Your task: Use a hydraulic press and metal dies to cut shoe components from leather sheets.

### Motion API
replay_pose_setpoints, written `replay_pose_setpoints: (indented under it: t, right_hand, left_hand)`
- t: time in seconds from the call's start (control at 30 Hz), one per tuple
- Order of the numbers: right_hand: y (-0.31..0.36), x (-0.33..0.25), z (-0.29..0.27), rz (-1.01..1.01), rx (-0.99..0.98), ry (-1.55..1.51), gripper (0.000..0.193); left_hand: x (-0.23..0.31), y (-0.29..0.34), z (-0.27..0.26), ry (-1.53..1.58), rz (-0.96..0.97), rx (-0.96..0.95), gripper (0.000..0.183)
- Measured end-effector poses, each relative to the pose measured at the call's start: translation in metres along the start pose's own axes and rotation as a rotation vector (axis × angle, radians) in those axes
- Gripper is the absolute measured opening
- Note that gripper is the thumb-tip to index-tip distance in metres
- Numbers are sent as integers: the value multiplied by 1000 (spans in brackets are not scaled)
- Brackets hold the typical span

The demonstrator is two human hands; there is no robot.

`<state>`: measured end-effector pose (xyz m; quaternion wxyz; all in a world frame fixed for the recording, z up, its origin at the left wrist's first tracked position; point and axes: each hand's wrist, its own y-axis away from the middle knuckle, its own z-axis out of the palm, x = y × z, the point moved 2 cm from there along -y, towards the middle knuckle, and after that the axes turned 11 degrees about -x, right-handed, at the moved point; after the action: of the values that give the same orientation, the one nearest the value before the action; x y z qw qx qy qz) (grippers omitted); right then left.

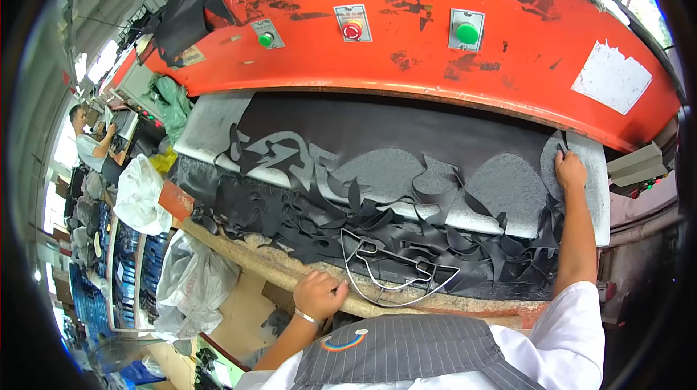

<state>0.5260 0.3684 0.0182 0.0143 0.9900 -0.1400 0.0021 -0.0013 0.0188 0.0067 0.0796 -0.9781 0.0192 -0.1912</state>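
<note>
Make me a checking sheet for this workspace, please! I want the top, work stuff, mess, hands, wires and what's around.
Surface: pale board, partly covered.
Job's things: dark sheet on the board, with curved gaps; metal frame in front.
Clutter: dark scraps heaped along the front.
Hands: left hand curled by the wooden edge; right hand at the sheet's right end, grip unclear.
Cables: nothing seen.
Surroundings: red machine behind; white bag and another person leftward.

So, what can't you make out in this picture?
All in the head view:
- Dark sheet's far edge: hidden by the red machine beam.
- Inside of the left hand: hidden by its own curl.
- Dark piece at the right hand: too small to identify.
- Distant co-worker's handiwork: too small.
</note>
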Motion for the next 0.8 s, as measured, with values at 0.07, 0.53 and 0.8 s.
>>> replay_pose_setpoints:
  t: [0.07,0.53,0.8]
  right_hand:
    - [-18,5,9,-105,24,-7,47]
    - [273,-62,-19,-751,-83,-297,30]
    - [286,-149,-16,-681,-385,-88,53]
  left_hand:
    - [4,1,-7,6,-16,13,22]
    - [-105,-99,-40,218,137,-101,25]
    - [-364,-232,-73,-296,65,142,34]
